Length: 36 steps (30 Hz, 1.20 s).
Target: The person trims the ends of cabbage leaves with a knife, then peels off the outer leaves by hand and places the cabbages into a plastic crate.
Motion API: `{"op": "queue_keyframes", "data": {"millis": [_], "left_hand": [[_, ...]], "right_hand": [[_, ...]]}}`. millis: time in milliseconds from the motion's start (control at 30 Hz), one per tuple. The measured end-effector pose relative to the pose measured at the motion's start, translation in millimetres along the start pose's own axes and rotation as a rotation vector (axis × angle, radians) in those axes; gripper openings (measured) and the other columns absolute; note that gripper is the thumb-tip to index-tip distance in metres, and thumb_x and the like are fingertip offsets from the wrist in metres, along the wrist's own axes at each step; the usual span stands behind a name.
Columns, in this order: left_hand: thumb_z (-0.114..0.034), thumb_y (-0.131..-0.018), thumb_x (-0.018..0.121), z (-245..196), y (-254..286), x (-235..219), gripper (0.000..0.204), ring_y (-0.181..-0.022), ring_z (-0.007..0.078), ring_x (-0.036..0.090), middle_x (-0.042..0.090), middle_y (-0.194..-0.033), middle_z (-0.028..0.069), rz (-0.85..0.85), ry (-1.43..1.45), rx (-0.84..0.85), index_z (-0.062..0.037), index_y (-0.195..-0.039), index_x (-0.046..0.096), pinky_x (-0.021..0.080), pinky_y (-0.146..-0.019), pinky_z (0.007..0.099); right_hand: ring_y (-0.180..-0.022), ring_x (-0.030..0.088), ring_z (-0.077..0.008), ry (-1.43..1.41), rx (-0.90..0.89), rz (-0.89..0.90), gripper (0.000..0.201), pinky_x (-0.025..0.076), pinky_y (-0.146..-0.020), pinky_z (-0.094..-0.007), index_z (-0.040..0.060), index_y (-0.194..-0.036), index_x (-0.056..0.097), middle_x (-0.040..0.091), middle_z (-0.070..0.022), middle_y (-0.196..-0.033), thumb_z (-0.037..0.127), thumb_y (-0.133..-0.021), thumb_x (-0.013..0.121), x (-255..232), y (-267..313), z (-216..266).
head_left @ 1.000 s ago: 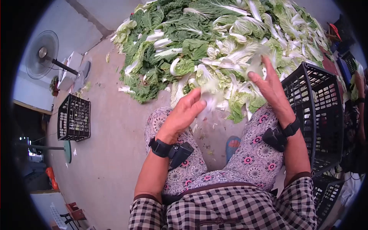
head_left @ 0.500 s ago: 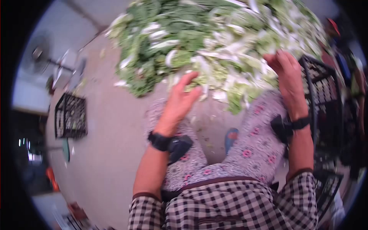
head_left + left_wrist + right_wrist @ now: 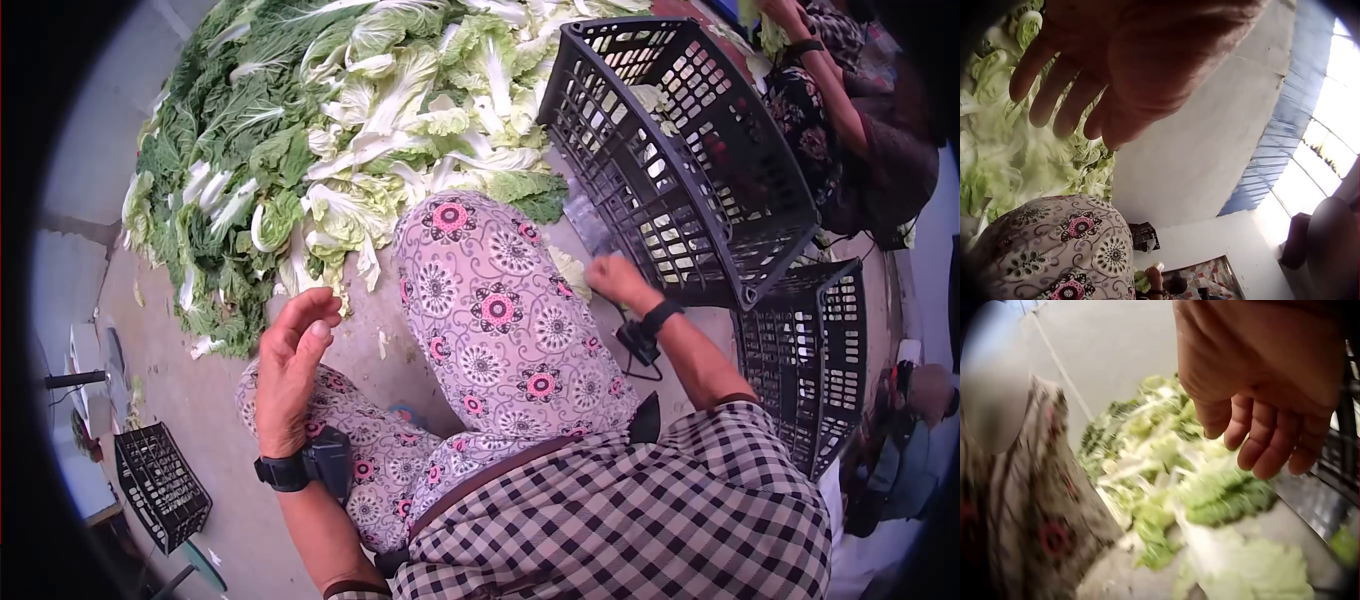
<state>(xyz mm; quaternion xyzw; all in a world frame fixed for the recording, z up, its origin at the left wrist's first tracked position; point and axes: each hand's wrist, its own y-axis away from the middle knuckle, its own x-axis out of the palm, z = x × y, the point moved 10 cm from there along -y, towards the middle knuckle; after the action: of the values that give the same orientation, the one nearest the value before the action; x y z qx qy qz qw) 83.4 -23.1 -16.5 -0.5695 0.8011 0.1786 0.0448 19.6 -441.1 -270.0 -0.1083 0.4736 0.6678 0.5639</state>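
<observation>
Lying slantwise: leaf [image 3: 1247,565] near right hand [image 3: 1260,387].

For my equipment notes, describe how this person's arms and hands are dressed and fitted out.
The left hand and right hand are gloveless. Each wrist wears a black strap with a dark, boxy unit; a thin dark cord loops by the right one. The sleeves are short, checked black and pale, with dark trim at the cuffs.
</observation>
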Motion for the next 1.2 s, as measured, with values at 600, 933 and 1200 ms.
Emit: {"op": "queue_keyframes", "data": {"millis": [600, 933, 1200], "left_hand": [[-0.035, -0.085, 0.06, 3, -1, 12, 0.047, -0.096, 0.0141, 0.055, 0.06, -0.107, 0.0069, 0.058, -0.037, -0.042, -0.0017, -0.118, 0.054, 0.042, -0.081, 0.0274], [-0.04, -0.083, 0.061, 4, -4, 14, 0.052, -0.097, 0.0147, 0.054, 0.06, -0.106, 0.0066, 0.071, -0.049, -0.063, -0.0015, -0.117, 0.054, 0.042, -0.081, 0.0271], [-0.025, -0.089, 0.058, 4, -2, 16, 0.04, -0.101, 0.0164, 0.055, 0.06, -0.109, 0.0101, 0.127, -0.051, -0.049, 0.0012, -0.119, 0.052, 0.04, -0.091, 0.0296]], "right_hand": [[-0.081, 0.061, -0.0246, -0.152, 0.29, -0.075, 0.034, 0.048, -0.071, -0.034, 0.0072, -0.097, 0.058, 0.063, -0.0102, -0.086, 0.021, -0.068, 0.068, 35, 26, -70], [-0.065, 0.05, -0.0085, -0.941, 0.153, -0.065, 0.034, 0.042, -0.055, -0.0271, 0.0041, -0.096, 0.055, 0.053, 0.0002, -0.075, 0.031, -0.078, 0.067, 47, 28, -9], [-0.075, 0.052, -0.0153, -0.549, 0.113, -0.136, 0.041, 0.044, -0.069, -0.0299, 0.0008, -0.099, 0.056, 0.057, -0.0066, -0.08, 0.033, -0.076, 0.068, 52, 107, -43]]}}
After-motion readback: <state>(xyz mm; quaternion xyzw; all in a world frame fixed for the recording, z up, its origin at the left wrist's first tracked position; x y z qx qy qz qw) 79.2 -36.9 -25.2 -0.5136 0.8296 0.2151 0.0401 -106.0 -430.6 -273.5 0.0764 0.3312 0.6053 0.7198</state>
